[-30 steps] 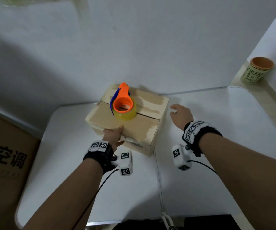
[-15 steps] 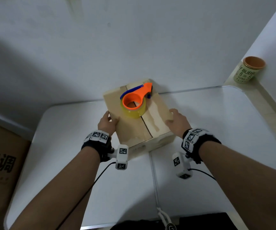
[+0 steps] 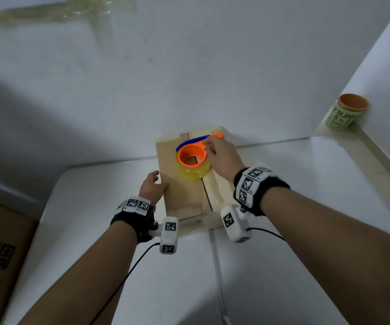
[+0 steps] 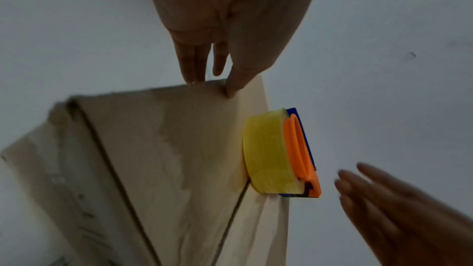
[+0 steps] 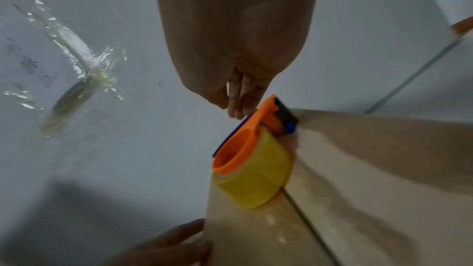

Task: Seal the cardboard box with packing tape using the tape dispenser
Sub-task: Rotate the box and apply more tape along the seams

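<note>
Both of your hands have shifted since half a second ago. Your right hand (image 3: 221, 158) has left the right edge of the cardboard box (image 3: 184, 195) and now reaches over the box top to the tape dispenser (image 3: 193, 156), its fingers (image 5: 239, 106) loosely extended at the orange handle; whether they already touch it you cannot tell, and they do not curl round it. Your left hand (image 3: 153, 187) stays at the box's left edge, relaxed, with the thumb lying on the top face and the fingertips (image 4: 190, 76) against the side. The box itself has turned a little more, so its centre seam now runs almost straight away from you, and it sits at the far middle of the white surface (image 3: 306, 231), against the wall. The dispenser, carrying its yellowish roll of tape (image 4: 266, 153), rests on the far half of the box top over the seam, its handle pointing to the far right as before. Off to the right, a green cup (image 3: 345, 112) stands on a ledge.
</note>
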A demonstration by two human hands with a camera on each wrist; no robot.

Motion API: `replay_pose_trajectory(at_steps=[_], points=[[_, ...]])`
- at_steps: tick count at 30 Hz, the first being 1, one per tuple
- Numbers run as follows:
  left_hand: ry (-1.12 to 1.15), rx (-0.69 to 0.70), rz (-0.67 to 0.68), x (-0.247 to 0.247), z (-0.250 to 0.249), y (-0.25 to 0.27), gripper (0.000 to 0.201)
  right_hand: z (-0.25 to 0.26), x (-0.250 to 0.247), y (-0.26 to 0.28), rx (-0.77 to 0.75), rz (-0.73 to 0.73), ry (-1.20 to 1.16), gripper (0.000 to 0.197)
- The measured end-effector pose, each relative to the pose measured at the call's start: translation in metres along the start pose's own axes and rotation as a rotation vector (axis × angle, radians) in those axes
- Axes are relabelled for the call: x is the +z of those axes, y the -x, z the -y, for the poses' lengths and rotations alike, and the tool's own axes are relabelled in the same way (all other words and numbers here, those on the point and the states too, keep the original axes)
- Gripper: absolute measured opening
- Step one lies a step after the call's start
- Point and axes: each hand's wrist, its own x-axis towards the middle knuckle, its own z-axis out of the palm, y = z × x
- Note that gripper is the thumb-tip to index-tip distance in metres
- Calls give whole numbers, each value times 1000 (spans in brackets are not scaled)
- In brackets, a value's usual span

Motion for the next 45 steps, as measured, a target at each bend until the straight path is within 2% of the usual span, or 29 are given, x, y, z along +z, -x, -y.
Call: replay_pose_trajectory(at_steps=[4, 10, 13, 15, 19, 24, 26, 28, 29, 30, 33, 35, 37, 40, 42, 44, 45], points=[[-41, -11, 101, -13, 2, 5, 59, 36, 19, -30, 109, 204, 30, 40], [-203, 11, 178, -24, 3, 8, 54, 48, 45, -60, 195, 300, 202, 61], [-151, -21, 204, -25, -3, 8, 48, 42, 51, -67, 218, 443, 309, 61], [-120, -51, 225, -25, -5, 6, 48, 42, 50, -64, 182, 438, 351, 54], [-35, -92, 246, -26, -5, 2, 49, 42, 43, -52, 129, 267, 232, 33], [58, -94, 229, -26, 0, 7, 44, 23, 26, -33, 203, 98, 10, 33], [98, -92, 217, -26, 3, 12, 44, 7, 22, -31, 250, 46, -103, 22], [138, -84, 194, -23, 5, 14, 42, -6, 11, -26, 331, -11, -314, 14], [159, -81, 176, -20, 4, 15, 43, -11, 5, -22, 388, -8, -397, 17], [183, -78, 157, -16, 4, 16, 43, -18, 0, -19, 452, 10, -480, 29], [194, -54, 87, -8, 6, 20, 45, -36, -9, -8, 658, 68, -655, 80], [147, -32, 49, -4, 8, 20, 45, -51, -9, -1, 671, 82, -566, 92], [57, -12, 0, -1, 6, 23, 49, -46, -21, 14, 653, 148, -406, 86], [67, 54, -119, 2, -6, 34, 52, -45, -32, 28, 605, 205, -415, 69], [287, 64, -117, 5, -18, 39, 41, -40, -44, 38, 569, 265, -497, 60], [553, -27, -7, 9, -31, 43, 17, -30, -59, 51, 533, 377, -553, 54], [631, -98, 51, 10, -36, 46, 11, -27, -65, 57, 512, 442, -563, 54]])
